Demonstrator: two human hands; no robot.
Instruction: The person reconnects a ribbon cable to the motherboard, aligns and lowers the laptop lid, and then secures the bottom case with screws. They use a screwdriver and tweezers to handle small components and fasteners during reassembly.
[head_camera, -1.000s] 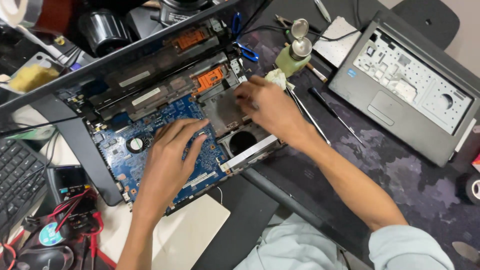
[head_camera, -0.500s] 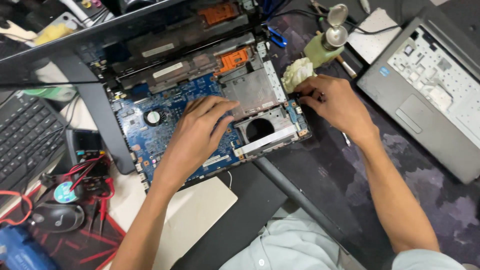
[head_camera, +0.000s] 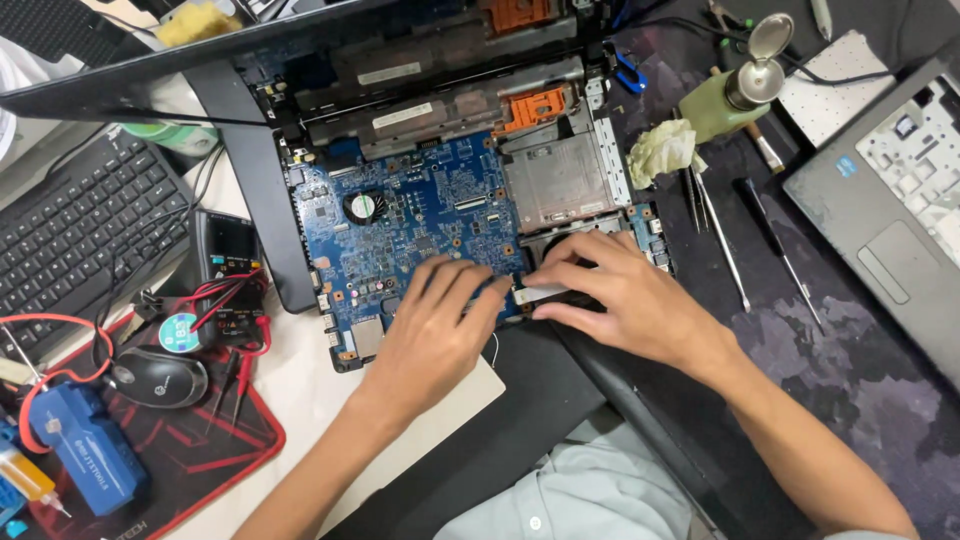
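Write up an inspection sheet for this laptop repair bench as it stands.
Surface: dark mat with pale desk at left.
Job's things: opened laptop, blue motherboard exposed, silver strip at its front edge.
Clutter: green bottle, wadded tissue, screwdrivers, mouse, keyboard, palmrest cover.
Grippers: left hand on the board; right hand pinching the strip.
Cables: red lead at left.
Surroundings: nothing seen.

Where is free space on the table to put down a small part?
Free: the dark mat between the right hand and the grey palmrest. Crowded: tweezers, bottle, and around the mouse with red leads.
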